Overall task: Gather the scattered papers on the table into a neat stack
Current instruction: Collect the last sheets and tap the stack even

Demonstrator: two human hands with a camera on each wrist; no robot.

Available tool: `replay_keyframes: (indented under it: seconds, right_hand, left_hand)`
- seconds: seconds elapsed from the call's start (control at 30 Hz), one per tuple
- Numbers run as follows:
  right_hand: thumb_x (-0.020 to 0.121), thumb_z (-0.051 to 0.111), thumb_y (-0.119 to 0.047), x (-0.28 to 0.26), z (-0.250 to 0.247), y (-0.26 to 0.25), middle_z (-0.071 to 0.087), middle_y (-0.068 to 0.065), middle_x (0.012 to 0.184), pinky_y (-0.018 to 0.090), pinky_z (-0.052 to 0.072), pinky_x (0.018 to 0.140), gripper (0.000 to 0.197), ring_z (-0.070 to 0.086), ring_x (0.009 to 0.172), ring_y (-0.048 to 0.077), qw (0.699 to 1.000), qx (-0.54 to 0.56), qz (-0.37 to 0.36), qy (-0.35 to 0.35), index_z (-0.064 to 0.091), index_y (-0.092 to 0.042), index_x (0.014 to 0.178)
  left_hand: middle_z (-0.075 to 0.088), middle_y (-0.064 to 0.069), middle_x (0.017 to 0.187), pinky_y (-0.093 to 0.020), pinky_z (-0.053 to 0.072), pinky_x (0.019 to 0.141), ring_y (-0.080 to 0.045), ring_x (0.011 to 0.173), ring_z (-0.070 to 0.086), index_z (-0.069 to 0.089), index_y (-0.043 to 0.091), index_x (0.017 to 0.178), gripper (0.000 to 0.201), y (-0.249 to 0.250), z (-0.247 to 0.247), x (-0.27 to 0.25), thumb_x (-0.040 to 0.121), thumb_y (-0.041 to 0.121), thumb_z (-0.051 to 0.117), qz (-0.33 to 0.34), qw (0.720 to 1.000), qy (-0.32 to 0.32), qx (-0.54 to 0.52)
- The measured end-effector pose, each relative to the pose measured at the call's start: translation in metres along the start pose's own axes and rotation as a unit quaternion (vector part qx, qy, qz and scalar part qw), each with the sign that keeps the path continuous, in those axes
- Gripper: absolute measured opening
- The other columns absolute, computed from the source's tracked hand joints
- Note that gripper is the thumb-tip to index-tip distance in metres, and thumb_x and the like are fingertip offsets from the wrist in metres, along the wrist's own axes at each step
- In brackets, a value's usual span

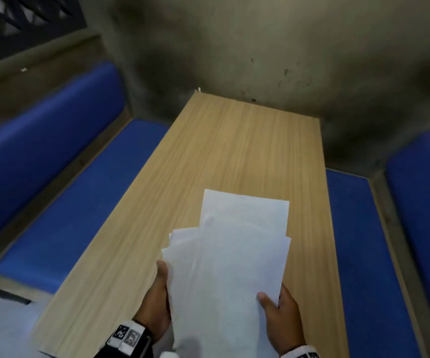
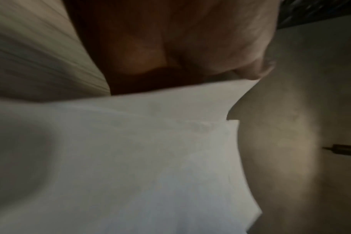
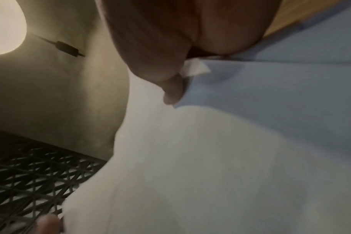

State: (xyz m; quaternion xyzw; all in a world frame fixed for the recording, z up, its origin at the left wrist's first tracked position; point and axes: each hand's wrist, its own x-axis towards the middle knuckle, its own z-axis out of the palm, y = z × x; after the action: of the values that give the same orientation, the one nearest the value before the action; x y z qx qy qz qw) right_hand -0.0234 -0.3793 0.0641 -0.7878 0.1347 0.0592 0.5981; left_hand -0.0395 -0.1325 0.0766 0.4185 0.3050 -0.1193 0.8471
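Note:
Several white papers (image 1: 232, 257) form a loose, uneven bundle held above the near half of the wooden table (image 1: 234, 151). My left hand (image 1: 157, 301) grips the bundle's left edge, thumb along the side. My right hand (image 1: 282, 319) grips the right edge, its thumb lying on the top sheet. The sheets fan out at their far ends, one sticking out farther than the rest. In the left wrist view the papers (image 2: 140, 158) fill the frame under my left hand (image 2: 170, 47). In the right wrist view my right hand (image 3: 170, 55) pinches the papers (image 3: 210, 158).
Blue padded benches run along both sides of the table, one on the left (image 1: 66, 202) and one on the right (image 1: 363, 254). A stained grey wall (image 1: 286, 47) closes the far end. A dark lattice grille (image 1: 15, 16) is at the upper left.

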Motion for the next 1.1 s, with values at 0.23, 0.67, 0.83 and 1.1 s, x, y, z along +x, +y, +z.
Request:
replay_keyframes:
  seconds: [0.23, 0.67, 0.83, 1.1]
  right_hand:
    - [0.080, 0.073, -0.025, -0.005, -0.004, -0.008, 0.064, -0.029, 0.122, 0.006, 0.046, 0.088, 0.055, 0.056, 0.113, -0.013, 0.997, 0.040, -0.062, 0.023, 0.055, -0.030, 0.131]
    - [0.038, 0.086, -0.062, -0.018, -0.004, -0.019, 0.063, 0.004, 0.111, 0.034, 0.055, 0.080, 0.098, 0.064, 0.101, 0.016, 0.984, 0.139, -0.087, 0.073, 0.055, -0.016, 0.119]
    - [0.077, 0.049, -0.054, -0.021, -0.004, -0.057, 0.064, 0.009, 0.092, 0.028, 0.053, 0.062, 0.050, 0.064, 0.079, 0.013, 0.965, 0.169, -0.157, 0.121, 0.060, -0.010, 0.097]
    - [0.077, 0.071, -0.047, -0.020, 0.011, -0.050, 0.064, 0.000, 0.088, 0.033, 0.048, 0.065, 0.029, 0.061, 0.079, 0.019, 0.972, 0.136, -0.094, 0.168, 0.058, -0.023, 0.088]
  left_hand:
    - [0.081, 0.004, 0.107, -0.034, 0.059, 0.081, -0.011, 0.097, 0.076, 0.073, 0.025, 0.115, 0.081, 0.015, 0.014, 0.008, 0.038, 0.030, 0.099, 0.216, 0.943, 0.007, 0.252]
    - [0.078, 0.000, 0.098, -0.027, 0.058, 0.072, -0.013, 0.086, 0.074, 0.072, 0.029, 0.095, 0.038, 0.010, 0.014, -0.011, 0.061, 0.038, 0.086, 0.275, 0.919, -0.027, 0.281]
    - [0.067, 0.004, 0.084, -0.024, 0.048, 0.073, -0.010, 0.078, 0.060, 0.065, 0.018, 0.090, 0.056, 0.023, 0.035, -0.023, 0.075, 0.072, 0.062, 0.366, 0.895, 0.004, 0.255]
    - [0.068, 0.023, 0.088, -0.026, 0.041, 0.075, 0.010, 0.080, 0.059, 0.063, 0.019, 0.095, 0.030, 0.018, 0.043, -0.015, 0.088, 0.049, 0.062, 0.314, 0.912, 0.043, 0.262]
